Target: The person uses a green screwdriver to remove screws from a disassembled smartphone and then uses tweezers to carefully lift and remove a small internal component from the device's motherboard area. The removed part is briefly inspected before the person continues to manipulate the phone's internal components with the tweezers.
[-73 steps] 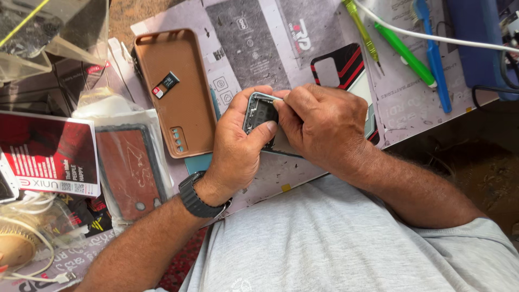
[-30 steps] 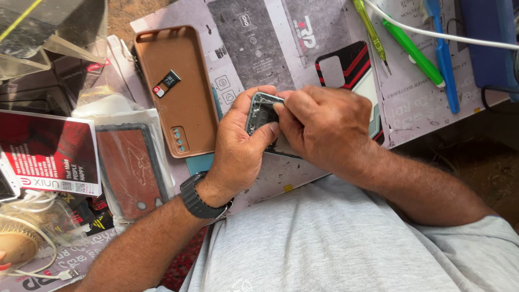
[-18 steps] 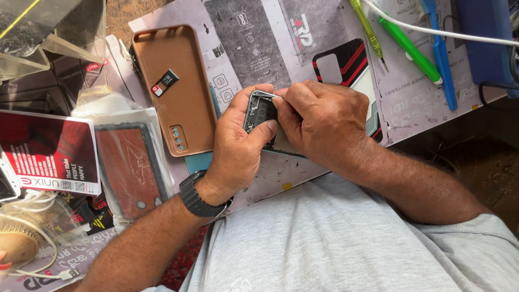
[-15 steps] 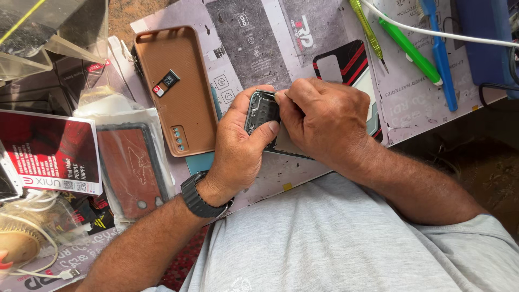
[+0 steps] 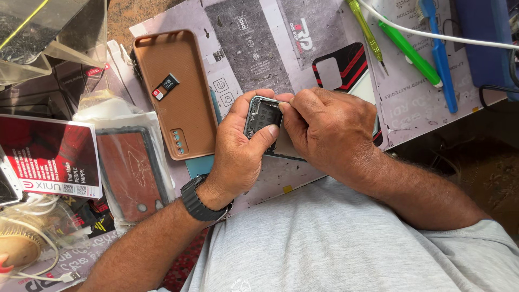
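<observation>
The bench [image 5: 489, 157] is covered by a printed grey mat [image 5: 259, 54]. On the mat lie a brown phone case [image 5: 186, 103] toward the left edge, and a yellow-green screwdriver [image 5: 366, 30], a green tool [image 5: 410, 54] and a blue toothbrush [image 5: 440, 59] near the far right corner. A packaged brown case [image 5: 132, 173] and a red card [image 5: 48, 157] lie at the left edge.

Seen from above, a person's left hand [image 5: 240, 148] gripped an opened phone [image 5: 263, 116], thumb pressed across its dark inner face. The right hand [image 5: 330, 130] covered the phone's other end, fingertips pinching at its top edge. To the left lay a brown phone case [image 5: 181, 103] with a small card [image 5: 170, 82] on it. Green screwdrivers [image 5: 408, 51] rested on the printed mat [image 5: 259, 43] beyond.
</observation>
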